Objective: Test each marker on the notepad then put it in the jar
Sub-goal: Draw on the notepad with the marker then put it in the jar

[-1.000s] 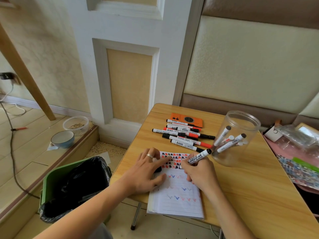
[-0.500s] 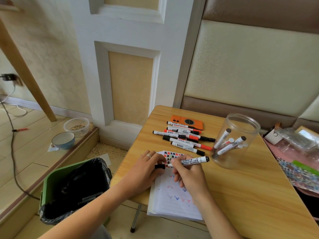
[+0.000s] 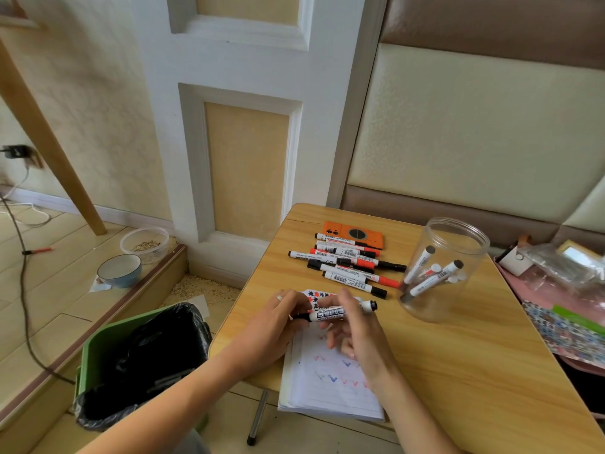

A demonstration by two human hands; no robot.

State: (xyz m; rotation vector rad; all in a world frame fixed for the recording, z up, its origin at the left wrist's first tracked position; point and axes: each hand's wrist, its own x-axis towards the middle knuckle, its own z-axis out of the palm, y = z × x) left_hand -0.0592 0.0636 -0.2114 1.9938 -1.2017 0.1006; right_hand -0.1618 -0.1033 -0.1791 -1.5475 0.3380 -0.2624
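Both hands are meeting over the top of the notepad (image 3: 330,381), low in the middle of the frame. The whiteboard marker (image 3: 334,312) is lying almost level across the picture, long axis running left to right, its black butt end poking out toward the right and tipping a bit upward. The left hand (image 3: 275,319), ring on one finger, is curling its fingertips round the marker's left end, where the black cap is. The right hand (image 3: 357,326) is pinching the white printed barrel from above, other fingers hanging loosely curled below it.

The notepad is ruled white paper with rows of little red and blue tick marks, its near edge hanging off the table (image 3: 458,371), which is smooth light wood-grain laminate with rounded corners.

Just above the hands, a loose row of markers (image 3: 347,267) is lying mostly left to right, white barrels with black or red caps, next to a flat orange case (image 3: 353,234).

To the right, a clear round plastic jar (image 3: 442,273) is standing upright and open, with several markers leaning inside it.

Lower left, a green bin (image 3: 98,352) with a black liner is sitting on the floor.
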